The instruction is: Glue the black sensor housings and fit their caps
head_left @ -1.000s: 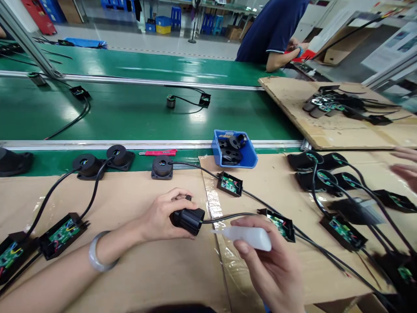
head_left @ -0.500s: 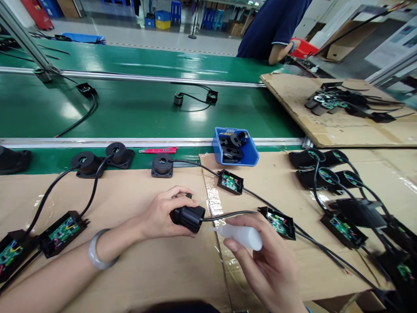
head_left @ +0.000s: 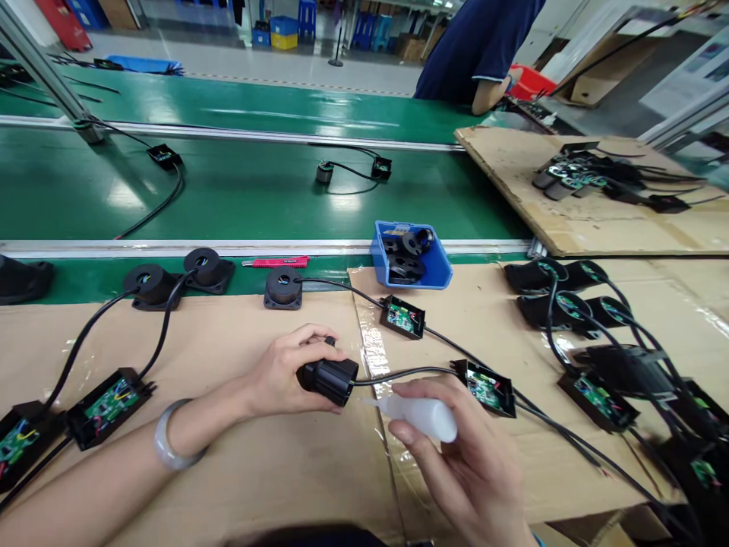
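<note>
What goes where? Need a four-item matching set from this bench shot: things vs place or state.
Things
1. bottle
2. housing
3. blue bin
4. red cutter

Places or states
A. flat on the green strip
B. in the right hand
C. gripped by the left hand
D. holds black parts

Pairs: 1-B, 2-C, 3-D, 4-A
</note>
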Available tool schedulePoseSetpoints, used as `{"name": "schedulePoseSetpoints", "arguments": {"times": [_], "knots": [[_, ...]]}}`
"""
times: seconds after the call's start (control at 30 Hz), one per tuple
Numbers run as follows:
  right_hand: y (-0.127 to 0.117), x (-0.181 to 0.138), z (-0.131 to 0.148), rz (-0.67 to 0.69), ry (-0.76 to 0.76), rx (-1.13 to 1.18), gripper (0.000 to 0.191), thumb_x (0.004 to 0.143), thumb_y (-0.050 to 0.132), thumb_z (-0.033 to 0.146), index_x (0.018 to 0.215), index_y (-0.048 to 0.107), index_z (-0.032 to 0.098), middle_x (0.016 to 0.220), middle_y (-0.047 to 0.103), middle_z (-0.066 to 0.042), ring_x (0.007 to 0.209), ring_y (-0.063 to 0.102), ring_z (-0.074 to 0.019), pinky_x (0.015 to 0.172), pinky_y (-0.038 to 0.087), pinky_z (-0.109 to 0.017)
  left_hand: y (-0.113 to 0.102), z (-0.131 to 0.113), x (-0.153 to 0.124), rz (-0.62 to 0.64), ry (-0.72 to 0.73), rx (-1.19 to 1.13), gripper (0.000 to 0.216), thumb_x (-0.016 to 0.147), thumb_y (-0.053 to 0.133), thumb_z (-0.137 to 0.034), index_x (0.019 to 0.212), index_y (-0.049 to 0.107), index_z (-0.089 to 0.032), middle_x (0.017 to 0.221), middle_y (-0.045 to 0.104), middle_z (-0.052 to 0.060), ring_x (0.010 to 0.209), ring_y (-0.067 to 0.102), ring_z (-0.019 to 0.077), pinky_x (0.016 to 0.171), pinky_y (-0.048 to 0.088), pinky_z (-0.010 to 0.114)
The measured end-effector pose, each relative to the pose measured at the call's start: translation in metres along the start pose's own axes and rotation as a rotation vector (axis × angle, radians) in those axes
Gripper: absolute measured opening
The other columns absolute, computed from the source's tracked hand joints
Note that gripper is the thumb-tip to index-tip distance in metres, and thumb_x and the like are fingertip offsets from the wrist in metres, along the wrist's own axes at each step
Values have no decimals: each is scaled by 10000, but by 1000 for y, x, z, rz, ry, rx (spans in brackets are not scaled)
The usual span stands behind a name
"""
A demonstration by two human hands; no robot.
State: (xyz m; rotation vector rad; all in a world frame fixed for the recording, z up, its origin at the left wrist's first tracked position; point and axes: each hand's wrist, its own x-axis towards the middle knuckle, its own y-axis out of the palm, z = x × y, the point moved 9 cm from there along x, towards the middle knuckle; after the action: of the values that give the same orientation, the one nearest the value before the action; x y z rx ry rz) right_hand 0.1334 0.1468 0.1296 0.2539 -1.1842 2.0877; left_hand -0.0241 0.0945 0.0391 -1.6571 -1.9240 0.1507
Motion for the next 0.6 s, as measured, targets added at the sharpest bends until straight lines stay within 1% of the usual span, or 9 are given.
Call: {"name": "schedulePoseSetpoints", "arguments": {"times": [0.13,0.3,0.5,0.6], "knots": [[1,1,0,-7,-11,-19,125,1008,571,297,1005,582,173,815,637,3,701,624,-76,650,487,-156,0,1,0,8,-11,3,575,673,907,-453,1152,701,-214,1208,617,144,1065,665,270,929,574,403],[3,-3,3,-8,-42,-26,127,1004,581,280,1048,583,161,862,645,-13,738,630,-79,672,492,-152,1,1,0,4,-10,0,580,669,911,-451,1151,703,-206,1209,618,152,1069,668,278,923,575,400],[1,-4,1,-2,14,54,107,1004,572,282,1024,584,177,844,638,3,722,619,-72,658,488,-141,0,0,-1,-12,9,-5,589,662,917,-443,1148,707,-184,1207,620,164,1059,675,283,922,576,397],[0,-2,-2,-10,35,57,118,1007,567,295,1021,585,180,826,632,9,703,611,-70,641,483,-140,1,1,-1,-5,5,-1,589,663,916,-444,1153,706,-191,1209,623,160,1064,673,280,936,573,403]]}}
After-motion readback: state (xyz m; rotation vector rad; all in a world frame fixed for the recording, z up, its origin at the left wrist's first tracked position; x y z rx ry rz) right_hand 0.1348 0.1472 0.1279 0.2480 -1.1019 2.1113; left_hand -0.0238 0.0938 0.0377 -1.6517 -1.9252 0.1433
